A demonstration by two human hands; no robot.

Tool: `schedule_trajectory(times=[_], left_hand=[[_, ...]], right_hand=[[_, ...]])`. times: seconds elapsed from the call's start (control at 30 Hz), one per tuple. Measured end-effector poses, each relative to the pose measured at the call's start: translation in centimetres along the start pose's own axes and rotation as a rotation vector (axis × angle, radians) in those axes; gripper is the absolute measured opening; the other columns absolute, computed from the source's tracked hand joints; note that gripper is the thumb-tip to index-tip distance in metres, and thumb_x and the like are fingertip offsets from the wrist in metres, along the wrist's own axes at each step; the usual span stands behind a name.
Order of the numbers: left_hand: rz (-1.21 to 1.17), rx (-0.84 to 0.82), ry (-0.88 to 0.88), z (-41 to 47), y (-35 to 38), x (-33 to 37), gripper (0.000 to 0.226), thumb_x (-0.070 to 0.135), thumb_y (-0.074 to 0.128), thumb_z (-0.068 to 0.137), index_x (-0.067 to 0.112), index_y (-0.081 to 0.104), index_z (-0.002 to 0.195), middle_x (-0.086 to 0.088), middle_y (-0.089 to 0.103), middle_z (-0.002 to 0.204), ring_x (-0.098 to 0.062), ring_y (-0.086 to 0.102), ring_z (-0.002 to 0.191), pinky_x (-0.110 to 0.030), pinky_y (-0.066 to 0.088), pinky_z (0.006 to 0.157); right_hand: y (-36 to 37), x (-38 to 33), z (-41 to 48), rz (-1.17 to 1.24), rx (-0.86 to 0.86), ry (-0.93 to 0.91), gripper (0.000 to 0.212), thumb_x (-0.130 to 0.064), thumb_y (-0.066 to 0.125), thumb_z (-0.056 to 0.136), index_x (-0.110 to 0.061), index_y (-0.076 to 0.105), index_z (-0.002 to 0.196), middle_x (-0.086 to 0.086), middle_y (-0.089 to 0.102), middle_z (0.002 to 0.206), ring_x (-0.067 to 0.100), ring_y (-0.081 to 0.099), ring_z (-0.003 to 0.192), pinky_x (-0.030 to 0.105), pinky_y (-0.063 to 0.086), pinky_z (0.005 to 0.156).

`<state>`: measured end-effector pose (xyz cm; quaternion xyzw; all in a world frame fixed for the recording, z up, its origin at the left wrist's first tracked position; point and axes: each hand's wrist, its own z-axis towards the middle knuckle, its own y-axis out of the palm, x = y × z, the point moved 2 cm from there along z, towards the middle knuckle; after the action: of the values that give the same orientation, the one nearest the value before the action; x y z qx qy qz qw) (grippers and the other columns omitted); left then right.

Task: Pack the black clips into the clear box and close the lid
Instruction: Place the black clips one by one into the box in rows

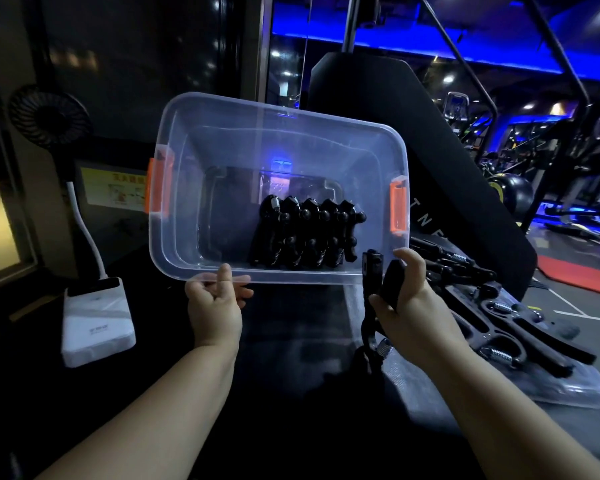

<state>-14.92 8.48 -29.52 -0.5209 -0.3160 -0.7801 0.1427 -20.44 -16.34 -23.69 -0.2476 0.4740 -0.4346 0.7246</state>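
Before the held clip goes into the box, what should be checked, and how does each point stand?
1. Right hand grips a black clip: ok.
2. Left hand holds the clear box by its near rim: ok.
3. Free floor left of the packed clips: ok.
4. Box level: not ok, tilted toward the camera.
5. Lid free for closing: not ok, loose clips lie on it.
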Motion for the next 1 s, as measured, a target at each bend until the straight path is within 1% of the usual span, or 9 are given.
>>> schedule_trajectory(times=[0.1, 0.27, 0.33, 0.43, 0.57, 0.67, 0.8, 0.93, 1.0], left_hand=[[-0.006, -0.003, -0.002, -0.1, 0.0, 0.1, 0.032, 0.025, 0.045, 0.100, -0.005, 0.042, 0.111, -0.003, 0.069, 0.075, -0.004, 0.060, 0.045, -0.014, 0.044, 0.044], [-0.005, -0.001, -0.002, -0.1, -0.1, 0.1, 0.030, 0.025, 0.045, 0.100, -0.003, 0.042, 0.109, -0.004, 0.068, 0.074, -0.004, 0.059, 0.044, -0.014, 0.044, 0.044], [-0.008, -0.004, -0.005, -0.1, -0.1, 0.1, 0.030, 0.025, 0.045, 0.100, -0.003, 0.042, 0.108, -0.004, 0.069, 0.074, -0.004, 0.060, 0.044, -0.014, 0.044, 0.044], [-0.009, -0.001, -0.012, -0.1, -0.1, 0.1, 0.030, 0.027, 0.046, 0.099, -0.002, 0.043, 0.108, -0.003, 0.069, 0.074, -0.004, 0.060, 0.045, -0.014, 0.045, 0.045], [-0.020, 0.001, -0.020, -0.2, 0.0, 0.0, 0.018, 0.027, 0.046, 0.099, 0.011, 0.039, 0.097, -0.002, 0.069, 0.074, -0.004, 0.060, 0.045, -0.014, 0.044, 0.045], [-0.021, -0.004, -0.021, -0.1, -0.1, 0.0, 0.021, 0.028, 0.046, 0.099, 0.008, 0.040, 0.100, -0.003, 0.069, 0.075, -0.005, 0.061, 0.047, -0.014, 0.045, 0.045], [-0.019, -0.010, -0.020, -0.1, -0.1, -0.1, 0.026, 0.029, 0.046, 0.099, 0.003, 0.042, 0.103, -0.005, 0.070, 0.077, -0.006, 0.061, 0.048, -0.014, 0.045, 0.046], [-0.029, -0.011, -0.014, -0.2, -0.2, 0.0, 0.016, 0.028, 0.046, 0.099, 0.018, 0.039, 0.089, -0.004, 0.069, 0.076, -0.005, 0.061, 0.047, -0.014, 0.045, 0.046], [-0.040, -0.019, -0.019, -0.2, -0.2, 0.1, 0.015, 0.026, 0.046, 0.099, 0.015, 0.039, 0.091, -0.004, 0.069, 0.076, -0.005, 0.060, 0.046, -0.014, 0.045, 0.045]], right_hand=[[0.0, 0.1, -0.3, -0.046, -0.017, 0.007, 0.072, -0.031, 0.060, 0.090, -0.045, 0.002, 0.131, 0.001, 0.054, 0.106, 0.021, 0.050, 0.070, 0.032, 0.038, 0.060], [-0.4, 0.1, -0.4, -0.135, -0.122, 0.042, 0.096, -0.030, 0.063, 0.086, -0.046, -0.015, 0.140, -0.009, 0.049, 0.077, 0.009, 0.050, 0.063, 0.031, 0.041, 0.056], [-0.7, 0.0, -0.2, -0.191, -0.155, 0.043, 0.109, -0.029, 0.070, 0.078, -0.048, -0.019, 0.139, -0.009, 0.054, 0.075, 0.011, 0.054, 0.063, 0.034, 0.047, 0.059], [-1.1, 0.2, 0.1, -0.205, -0.196, 0.027, 0.118, -0.021, 0.074, 0.070, -0.049, -0.018, 0.139, -0.003, 0.060, 0.075, 0.018, 0.060, 0.063, 0.042, 0.054, 0.063], [-1.1, 0.4, 0.4, -0.148, -0.212, 0.001, 0.118, -0.018, 0.074, 0.067, -0.047, -0.013, 0.141, -0.002, 0.064, 0.077, 0.020, 0.062, 0.064, 0.046, 0.055, 0.066], [-1.1, 0.3, 0.3, -0.121, -0.197, 0.007, 0.120, -0.018, 0.078, 0.064, -0.050, -0.009, 0.140, -0.003, 0.064, 0.077, 0.018, 0.062, 0.062, 0.045, 0.056, 0.062], [-1.4, -0.7, 0.4, -0.035, -0.172, -0.052, 0.114, -0.015, 0.079, 0.065, -0.046, -0.001, 0.140, -0.007, 0.065, 0.078, 0.011, 0.062, 0.064, 0.037, 0.055, 0.066], [-1.3, -2.2, 1.3, 0.123, -0.125, -0.082, 0.114, -0.014, 0.082, 0.064, -0.045, 0.003, 0.141, -0.007, 0.067, 0.084, 0.007, 0.063, 0.068, 0.024, 0.050, 0.065], [-1.0, -3.3, 2.0, 0.203, -0.105, -0.081, 0.114, -0.014, 0.081, 0.064, -0.047, 0.004, 0.140, -0.006, 0.067, 0.085, 0.009, 0.064, 0.065, 0.025, 0.049, 0.062]])
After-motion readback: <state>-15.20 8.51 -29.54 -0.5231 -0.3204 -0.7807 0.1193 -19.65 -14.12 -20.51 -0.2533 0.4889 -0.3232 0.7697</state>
